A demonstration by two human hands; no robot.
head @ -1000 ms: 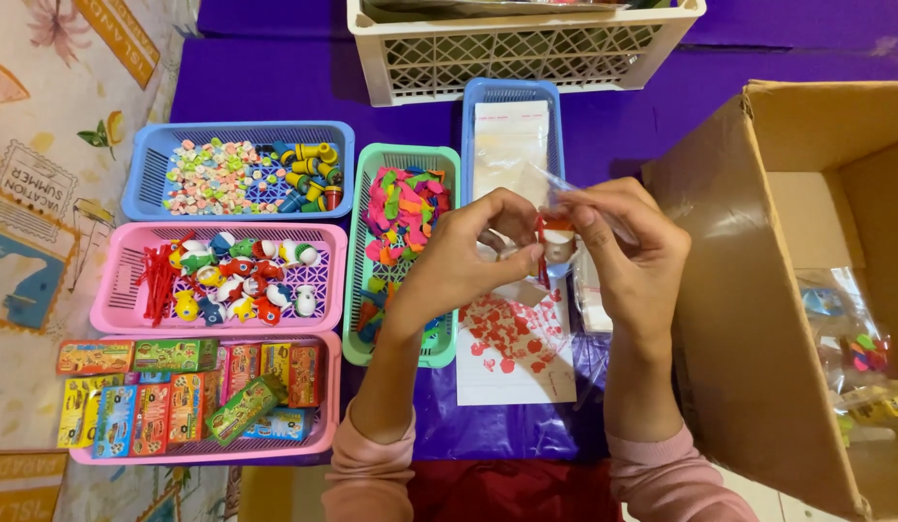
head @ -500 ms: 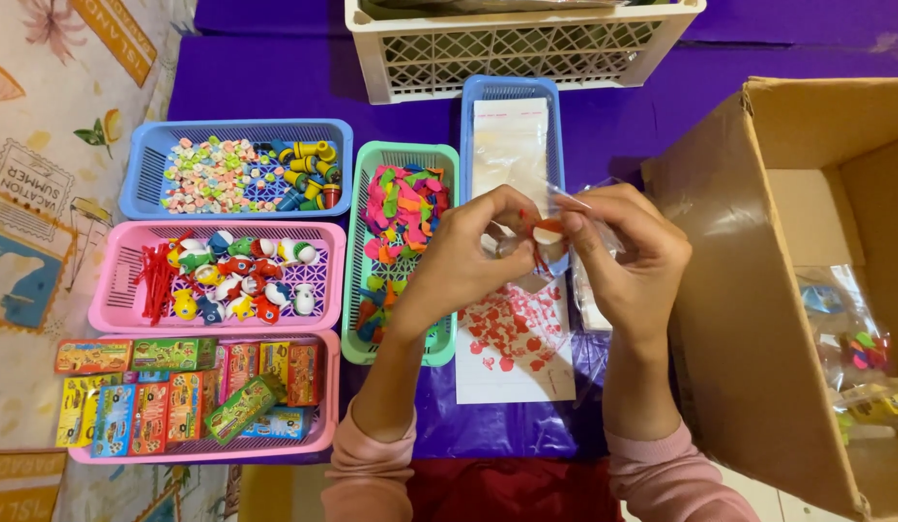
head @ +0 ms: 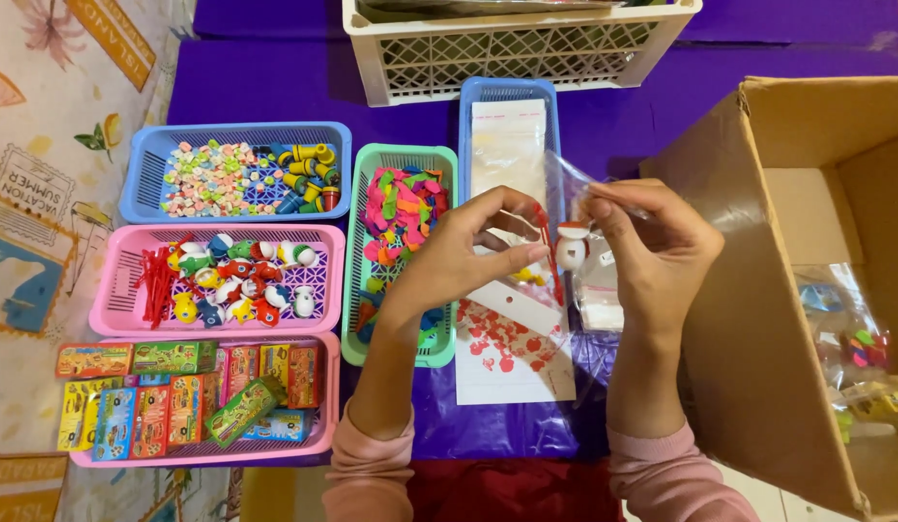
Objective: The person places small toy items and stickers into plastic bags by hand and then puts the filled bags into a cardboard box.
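Above the purple worktop (head: 275, 87), the left hand (head: 459, 256) pinches a thin red stick (head: 546, 246), feeding it into the clear plastic bag (head: 589, 280) that the right hand (head: 657, 251) grips at the mouth; a small white toy (head: 570, 249) sits inside. The slick, crinkly film could slip or fold shut, spilling pieces. Beside them sits a green latticed basket (head: 357, 290) of bright foam shapes.

The brown cardboard box (head: 758, 319) runs off the right edge, the white lattice crate (head: 517, 53) off the top, and the fingers (head: 512, 253) hide part of the clear plastic bag (head: 575, 193).
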